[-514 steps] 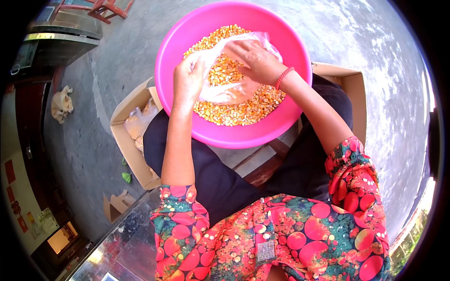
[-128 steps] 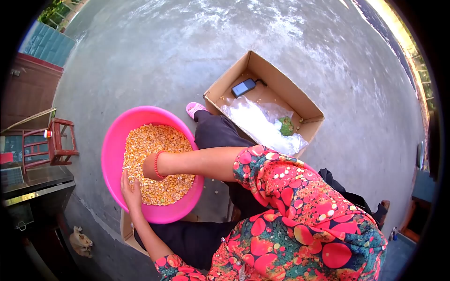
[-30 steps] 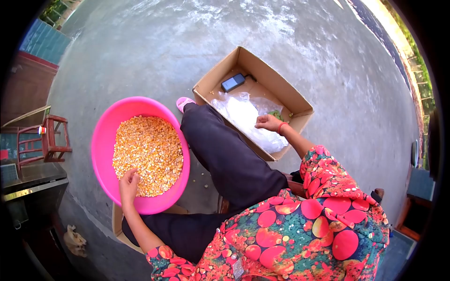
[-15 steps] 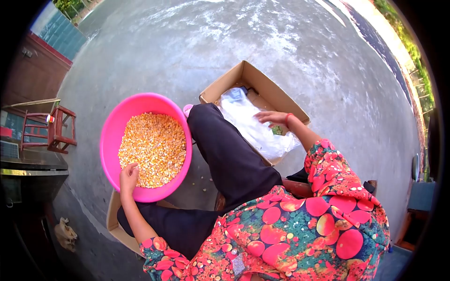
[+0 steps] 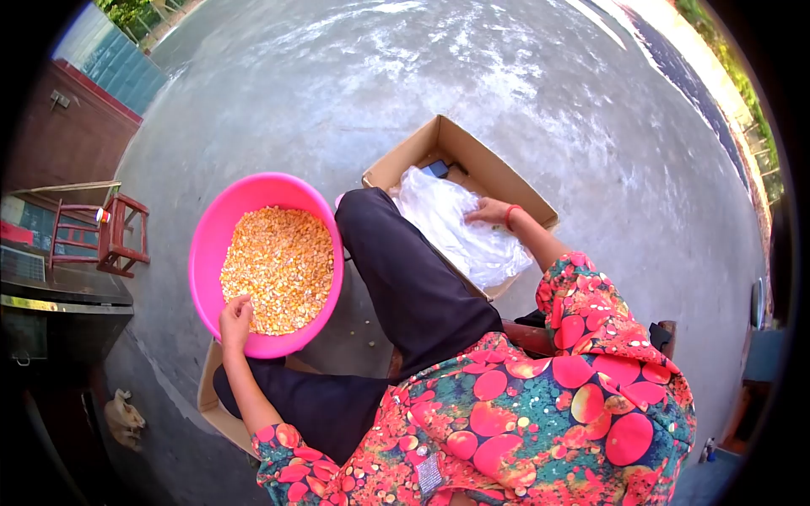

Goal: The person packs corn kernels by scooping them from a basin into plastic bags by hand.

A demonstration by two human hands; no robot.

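Observation:
A pink basin (image 5: 205, 244) full of yellow-and-white corn kernels (image 5: 283, 261) stands to the left of my knee. My left hand (image 5: 236, 320) is at the basin's near left edge, over the kernels, with its fingers curled together; what they hold, if anything, is too small to make out. On the right, clear plastic bag material (image 5: 439, 215) lies crumpled in an open cardboard box (image 5: 498, 173). My right hand (image 5: 489, 212), with a red band at the wrist, has its fingers closed on the plastic at the box's right side.
A dark blue object (image 5: 436, 169) sits in the box's far corner. Part of another cardboard box (image 5: 213, 396) shows under my left leg. A red wooden stool (image 5: 118, 236) stands at left, and an animal (image 5: 124, 419) lies on the concrete floor below it.
My right hand has gone from spread fingers to closed on the plastic, which now covers the green patch seen before. My left hand stays at the basin; the view has shifted slightly.

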